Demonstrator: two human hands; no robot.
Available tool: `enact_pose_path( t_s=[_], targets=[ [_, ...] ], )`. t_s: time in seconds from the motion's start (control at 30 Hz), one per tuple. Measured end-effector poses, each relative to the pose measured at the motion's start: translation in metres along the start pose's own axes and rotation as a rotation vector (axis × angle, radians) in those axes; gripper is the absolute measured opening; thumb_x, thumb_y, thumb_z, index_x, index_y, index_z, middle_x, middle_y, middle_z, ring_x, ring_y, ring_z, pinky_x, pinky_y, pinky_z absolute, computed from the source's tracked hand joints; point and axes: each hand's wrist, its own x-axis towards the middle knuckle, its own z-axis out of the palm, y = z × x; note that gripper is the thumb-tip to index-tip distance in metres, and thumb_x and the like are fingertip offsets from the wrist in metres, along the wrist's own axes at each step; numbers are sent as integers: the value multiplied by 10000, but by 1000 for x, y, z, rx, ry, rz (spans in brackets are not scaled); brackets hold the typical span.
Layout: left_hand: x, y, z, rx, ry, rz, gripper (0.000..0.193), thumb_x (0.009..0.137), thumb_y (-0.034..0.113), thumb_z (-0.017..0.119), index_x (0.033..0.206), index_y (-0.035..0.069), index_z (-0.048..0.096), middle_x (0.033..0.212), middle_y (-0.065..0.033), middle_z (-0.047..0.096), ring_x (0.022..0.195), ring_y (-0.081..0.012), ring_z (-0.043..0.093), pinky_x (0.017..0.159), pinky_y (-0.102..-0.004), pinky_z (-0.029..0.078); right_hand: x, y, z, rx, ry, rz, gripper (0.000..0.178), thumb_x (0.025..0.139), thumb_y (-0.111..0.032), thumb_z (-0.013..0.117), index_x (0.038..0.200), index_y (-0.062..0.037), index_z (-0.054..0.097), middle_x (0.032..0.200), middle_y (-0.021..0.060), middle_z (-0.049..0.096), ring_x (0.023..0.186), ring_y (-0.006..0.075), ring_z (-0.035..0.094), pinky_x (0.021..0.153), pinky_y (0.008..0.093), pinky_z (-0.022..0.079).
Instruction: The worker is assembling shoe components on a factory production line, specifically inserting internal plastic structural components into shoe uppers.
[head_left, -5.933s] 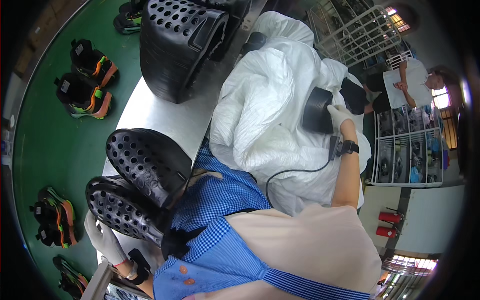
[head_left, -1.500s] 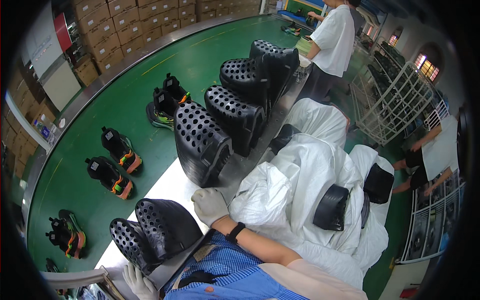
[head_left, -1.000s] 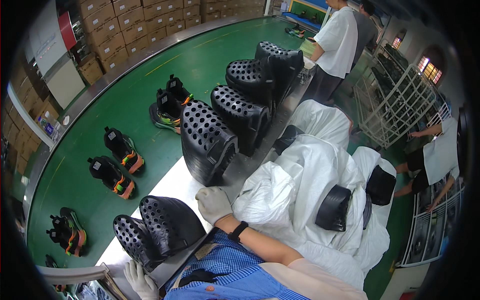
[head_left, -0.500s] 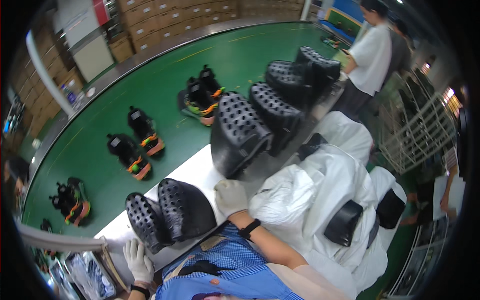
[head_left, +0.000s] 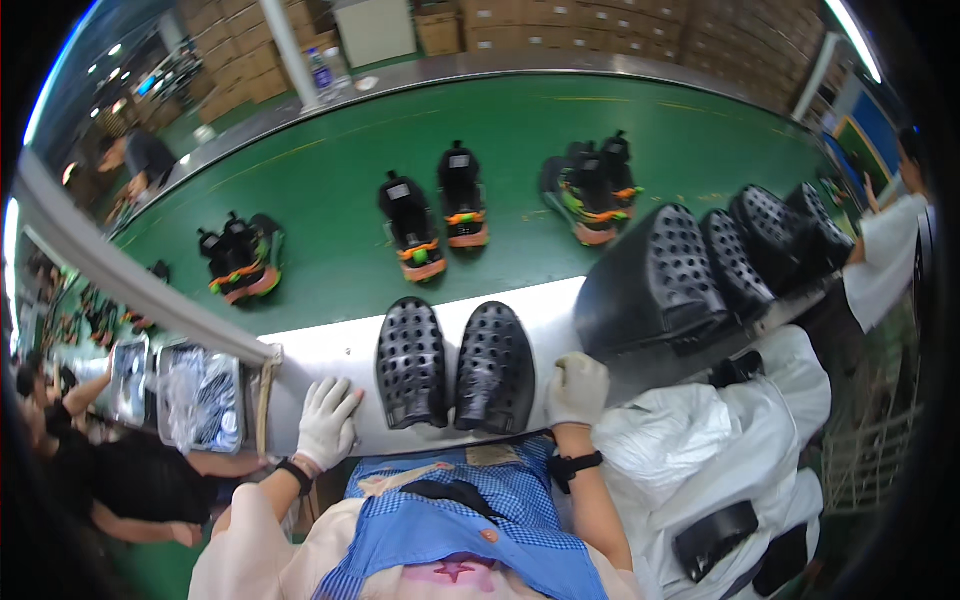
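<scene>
My left hand (head_left: pixel 328 425), in a white glove, lies with spread fingers on the metal ledge (head_left: pixel 320 355). Just right of it stand two black, shoe-shaped forms full of round holes, the left form (head_left: pixel 411 365) and the right form (head_left: pixel 495 368), side by side with a narrow gap. Beyond the pair, my gloved right hand (head_left: pixel 577 388) rests on the ledge with its fingers curled in; nothing shows in it. Neither hand touches the forms. More black perforated forms stand to the right, a large one (head_left: pixel 655 280) nearest.
Behind the ledge, a green conveyor belt (head_left: pixel 330 190) carries black sneakers (head_left: pixel 411 228) with orange and green trim. White sacks (head_left: pixel 690 450) are heaped at my right. Trays of clear bags (head_left: pixel 205 400) lie left, past a grey post (head_left: pixel 150 280). Co-workers stand at both sides.
My view has swung left and levelled. The two forms now stand apart, where they leaned together before. My left hand is spread wider on the ledge; the right stays curled.
</scene>
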Motion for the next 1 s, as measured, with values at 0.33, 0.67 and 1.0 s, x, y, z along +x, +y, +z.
enact_pose_path(
  t_s=[0.33, 0.67, 1.0],
  targets=[
    [-2, -1, -4, 7, 11, 42, 462, 793, 142, 547, 1245, 70, 610, 1291, -176, 537, 1235, -373, 464, 1073, -499, 338, -5, -1, -7, 21, 41, -73, 43, 744, -46, 594, 772, -37, 626, 861, 130, 637, 849, 352, 576, 781, 464, 453],
    [1, 0, -8, 7, 26, 51, 435, 811, 145, 548, 1232, 65, 615, 1286, -168, 543, 1228, -362, 472, 1068, -492, 343, -2, 0, -4, 10, 57, -84, 39, 749, -39, 590, 765, -34, 624, 846, 126, 641, 831, 347, 584, 766, 455, 464],
    [1, 0, -5, 18, 42, 49, 423, 810, 155, 560, 1218, 65, 627, 1269, -168, 547, 1205, -358, 484, 1057, -491, 352, -1, 0, -7, 19, 26, -75, 54, 747, -37, 589, 776, -29, 633, 857, 129, 646, 843, 351, 587, 766, 460, 461]
  ],
)
